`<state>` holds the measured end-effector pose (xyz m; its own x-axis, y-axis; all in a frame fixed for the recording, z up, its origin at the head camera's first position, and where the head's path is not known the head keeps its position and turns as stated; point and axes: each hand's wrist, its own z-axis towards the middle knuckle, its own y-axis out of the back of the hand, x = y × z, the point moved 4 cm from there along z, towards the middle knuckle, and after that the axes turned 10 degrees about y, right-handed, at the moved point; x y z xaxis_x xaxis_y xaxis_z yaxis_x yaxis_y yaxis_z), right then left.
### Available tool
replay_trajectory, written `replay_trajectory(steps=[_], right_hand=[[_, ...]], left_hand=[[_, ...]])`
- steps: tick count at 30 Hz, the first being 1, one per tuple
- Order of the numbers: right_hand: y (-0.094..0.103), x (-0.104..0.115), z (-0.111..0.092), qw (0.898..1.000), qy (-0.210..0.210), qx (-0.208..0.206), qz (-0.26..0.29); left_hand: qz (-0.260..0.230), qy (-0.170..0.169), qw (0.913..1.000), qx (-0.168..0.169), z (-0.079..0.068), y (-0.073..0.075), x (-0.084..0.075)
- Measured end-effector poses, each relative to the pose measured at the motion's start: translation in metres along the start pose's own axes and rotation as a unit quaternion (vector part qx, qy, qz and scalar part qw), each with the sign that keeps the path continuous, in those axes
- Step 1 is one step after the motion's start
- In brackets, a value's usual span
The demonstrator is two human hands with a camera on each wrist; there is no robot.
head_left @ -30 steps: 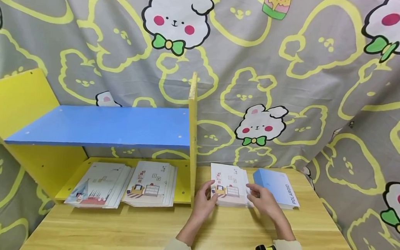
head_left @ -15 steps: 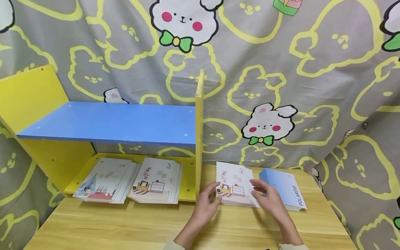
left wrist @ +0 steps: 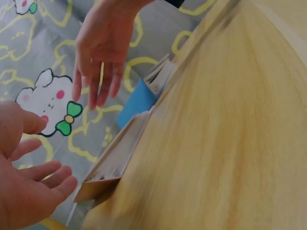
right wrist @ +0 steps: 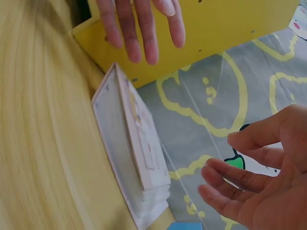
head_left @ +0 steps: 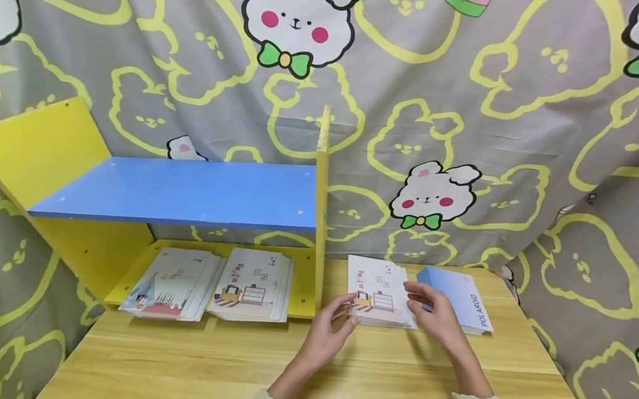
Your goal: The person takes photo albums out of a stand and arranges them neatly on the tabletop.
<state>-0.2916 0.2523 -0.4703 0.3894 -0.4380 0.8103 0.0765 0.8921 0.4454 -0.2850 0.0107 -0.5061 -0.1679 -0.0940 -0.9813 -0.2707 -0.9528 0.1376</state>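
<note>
A white booklet-like album (head_left: 372,283) with a printed room scene stands tilted on the table, right of the shelf. My left hand (head_left: 325,333) is at its left edge, thumb and fingers spread and bent. At its right edge is my right hand (head_left: 435,311), fingers relaxed. The wrist views show both hands holding nothing: the left hand (left wrist: 33,182) and the right hand (right wrist: 271,187) stand apart from the album (right wrist: 144,139). Its covers are spread, with the page edges showing. Right beside it is a blue album (head_left: 457,296) lettered POLAROID.
A yellow shelf unit with a blue board (head_left: 186,190) stands at the left. On its bottom board lie two similar illustrated albums, one with a tent scene (head_left: 171,282) and one with a room scene (head_left: 252,281). A patterned curtain (head_left: 391,130) hangs behind the wooden table (head_left: 202,364).
The head view has shifted slightly, moving the scene right and a little up. The right hand's fingers have loosened and drawn back a little from the album's right edge. The albums keep their places.
</note>
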Motion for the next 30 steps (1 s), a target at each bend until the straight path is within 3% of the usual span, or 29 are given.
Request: replay_trajectory(steps=[4, 11, 23, 30], right_hand=[[0.001, 0.007, -0.004, 1.000, 0.006, -0.009, 0.022], [0.000, 0.015, -0.006, 0.999, 0.020, -0.014, 0.040], [-0.011, 0.022, -0.011, 0.998, 0.030, -0.025, 0.056], [-0.018, 0.023, -0.013, 0.997, 0.029, -0.025, 0.064]], left_hand=[[0.005, -0.007, 0.9999, 0.013, -0.002, 0.003, -0.005], [-0.006, 0.015, 0.9994, 0.031, -0.010, 0.013, -0.009], [0.025, -0.006, 0.9993, 0.026, -0.020, 0.030, -0.012], [0.028, 0.000, 0.9995, 0.013, -0.022, 0.041, -0.016]])
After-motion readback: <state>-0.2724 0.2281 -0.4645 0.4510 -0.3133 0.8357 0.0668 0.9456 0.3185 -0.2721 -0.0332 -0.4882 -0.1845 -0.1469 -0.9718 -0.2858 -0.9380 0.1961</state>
